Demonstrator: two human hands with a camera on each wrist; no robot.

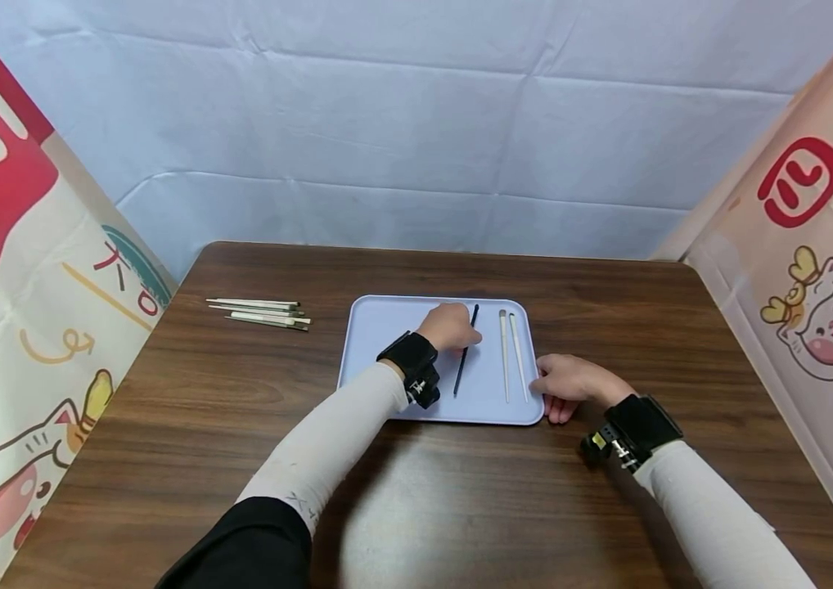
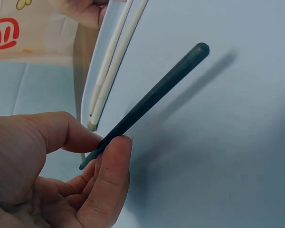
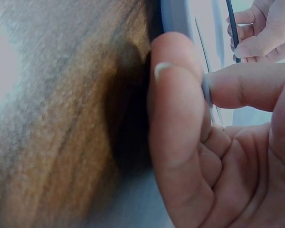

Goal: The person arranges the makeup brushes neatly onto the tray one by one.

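A pale lavender tray (image 1: 380,343) lies on the brown table. My left hand (image 1: 449,327) is over it, pinching a slim black stick (image 2: 156,92) between thumb and fingers near its thin end. The stick's thicker, rounded end slants across the tray, casting a shadow in the left wrist view. To its right, two thin white sticks (image 1: 504,360) lie side by side on the tray, one with a tan tip. At the tray's right edge, my right hand (image 1: 574,380) grips the rim with thumb and fingers.
A small bundle of several white sticks (image 1: 262,311) with greyish ends lies on the table (image 1: 254,384), left of the tray. A pale cloth (image 1: 416,147) hangs behind the table, and printed panels (image 1: 814,327) stand on both sides.
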